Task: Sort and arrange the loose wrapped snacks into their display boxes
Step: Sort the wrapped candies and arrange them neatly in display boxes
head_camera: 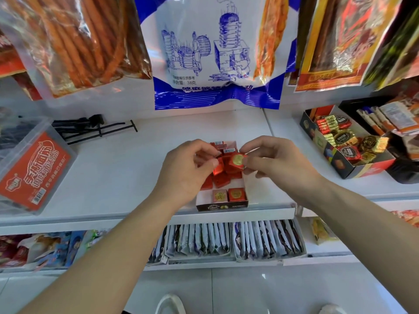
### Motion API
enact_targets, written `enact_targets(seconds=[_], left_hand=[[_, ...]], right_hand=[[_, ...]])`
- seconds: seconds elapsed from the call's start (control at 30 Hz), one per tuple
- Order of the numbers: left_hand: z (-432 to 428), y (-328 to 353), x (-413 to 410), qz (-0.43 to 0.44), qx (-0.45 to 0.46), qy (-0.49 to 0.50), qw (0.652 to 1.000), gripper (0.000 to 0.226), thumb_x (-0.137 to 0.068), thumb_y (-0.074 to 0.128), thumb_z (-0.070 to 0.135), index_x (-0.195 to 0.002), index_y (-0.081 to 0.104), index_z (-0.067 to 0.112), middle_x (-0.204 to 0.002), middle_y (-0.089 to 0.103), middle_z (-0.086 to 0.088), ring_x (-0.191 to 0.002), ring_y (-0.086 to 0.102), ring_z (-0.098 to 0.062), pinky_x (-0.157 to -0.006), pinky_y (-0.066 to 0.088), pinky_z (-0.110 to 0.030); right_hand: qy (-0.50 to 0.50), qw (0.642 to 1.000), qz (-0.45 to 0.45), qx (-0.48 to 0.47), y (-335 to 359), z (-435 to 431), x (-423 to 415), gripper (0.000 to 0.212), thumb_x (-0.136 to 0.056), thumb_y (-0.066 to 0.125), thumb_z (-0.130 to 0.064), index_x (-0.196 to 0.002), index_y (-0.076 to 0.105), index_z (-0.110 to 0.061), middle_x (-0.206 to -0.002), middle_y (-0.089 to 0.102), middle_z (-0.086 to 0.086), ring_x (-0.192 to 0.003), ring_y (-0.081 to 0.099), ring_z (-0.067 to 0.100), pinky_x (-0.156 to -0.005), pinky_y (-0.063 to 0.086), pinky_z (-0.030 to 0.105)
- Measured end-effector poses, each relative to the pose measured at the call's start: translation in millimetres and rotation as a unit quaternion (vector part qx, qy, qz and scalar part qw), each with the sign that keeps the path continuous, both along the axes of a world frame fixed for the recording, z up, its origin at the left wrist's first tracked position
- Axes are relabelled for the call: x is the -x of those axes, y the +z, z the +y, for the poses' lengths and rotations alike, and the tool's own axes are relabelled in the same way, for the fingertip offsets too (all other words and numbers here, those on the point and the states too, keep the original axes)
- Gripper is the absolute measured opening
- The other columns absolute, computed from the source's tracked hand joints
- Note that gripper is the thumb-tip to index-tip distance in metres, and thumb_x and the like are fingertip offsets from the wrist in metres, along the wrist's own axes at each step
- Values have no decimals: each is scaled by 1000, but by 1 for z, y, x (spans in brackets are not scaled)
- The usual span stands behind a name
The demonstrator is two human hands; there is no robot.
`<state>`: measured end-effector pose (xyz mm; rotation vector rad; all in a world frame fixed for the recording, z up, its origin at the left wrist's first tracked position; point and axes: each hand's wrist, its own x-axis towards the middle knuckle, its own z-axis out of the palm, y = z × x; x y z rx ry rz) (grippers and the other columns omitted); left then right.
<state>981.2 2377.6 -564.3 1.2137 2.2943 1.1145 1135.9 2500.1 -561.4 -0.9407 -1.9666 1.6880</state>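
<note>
Red snack: gold-sealed, pinched in right hand fingers!
Left hand: fingers curled, nipping another red piece.
Display box: on the shelf, under both hands.

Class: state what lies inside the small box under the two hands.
Inside the box: red wrapped snacks, two flat at the front, a jumbled pile behind. The right hand pinches one with a gold seal; the left hand covers the pile's left side.
</note>
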Motion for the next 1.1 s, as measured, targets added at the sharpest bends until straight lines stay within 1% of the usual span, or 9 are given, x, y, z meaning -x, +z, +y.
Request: enact_targets(seconds=[0.1, 0.2, 0.3, 0.47, 0.6, 0.67, 0.87, 1.0, 1.1], left_hand=[[10, -7, 1, 103, 37, 48, 993, 8, -88, 70, 34, -94, 67, 29, -90, 65, 16, -79, 59, -1, -73, 50, -24], [15, -12, 0, 135, 98, 56, 984, 20, -84, 72, 46, -94, 62, 32, -93, 66, 14, -84, 62, -8, -73, 52, -30], [15, -11, -1, 126, 127, 49, 983, 22, -82, 75, 44, -96, 62, 33, -91, 67, 14, -85, 63, -10, -72, 51, -29], [8, 5, 2, 53, 51, 36, 997, 20, -86, 75, 20, -101, 66, 30, -92, 64, 17, -71, 66, -5, -68, 50, -19], [-5, 15, -3, -133, -22, 6, 991, 26, -83, 73, 0, -93, 72, 24, -93, 76, 6, -81, 73, -7, -67, 57, -17], [-7, 17, -8, -187, -34, -4, 982, 28, -80, 76, -4, -93, 73, 21, -89, 77, 7, -84, 74, -8, -68, 57, -17], [-6, 13, -7, -210, -48, 2, 977, 27, -75, 81, 1, -92, 75, 22, -100, 75, 6, -90, 73, -7, -70, 56, -17], [-8, 13, -5, -224, -65, -10, 972, 44, -76, 76, -7, -104, 69, 26, -100, 75, 5, -96, 71, -12, -82, 58, -35], [-9, 12, -3, -225, -65, -13, 972, 43, -78, 74, -7, -100, 69, 29, -102, 75, 4, -96, 72, -19, -82, 59, -43]], right_hand=[[-20, 1000, -8, 10, -2, 6, -6, 20, -86, 72, -11, -103, 68, -20, -83, 75, 5, -72, 72, 15, -63, 55, 28], [-13, 1000, -2, 28, -3, 11, -8, 21, -87, 70, -10, -106, 69, -19, -86, 74, 9, -72, 73, 18, -69, 59, 32], [-3, 999, 2, 38, -4, 12, -9, 16, -88, 70, -8, -102, 72, -15, -91, 72, 15, -71, 72, 19, -72, 60, 32], [9, 999, -10, 44, -6, 14, -10, 9, -90, 67, -9, -97, 73, -11, -94, 73, 16, -74, 71, 19, -76, 60, 35], [25, 998, 1, 57, -3, 10, -9, 11, -91, 65, -9, -98, 73, -10, -95, 73, 16, -72, 70, 19, -77, 59, 36], [28, 998, 4, 55, -2, 8, -8, 11, -91, 66, -9, -99, 73, -10, -93, 73, 16, -71, 70, 19, -78, 60, 38], [25, 998, 25, 59, -1, 6, -7, 12, -91, 65, -9, -98, 73, -11, -88, 74, 9, -71, 69, 19, -79, 59, 39], [42, 997, 44, 56, -1, 6, -7, 17, -94, 62, -10, -104, 74, -18, -99, 72, 12, -77, 69, 19, -79, 58, 38], [64, 995, 61, 53, -2, 5, -7, 21, -96, 62, -13, -112, 73, -20, -107, 68, 12, -84, 69, 19, -79, 60, 37]])
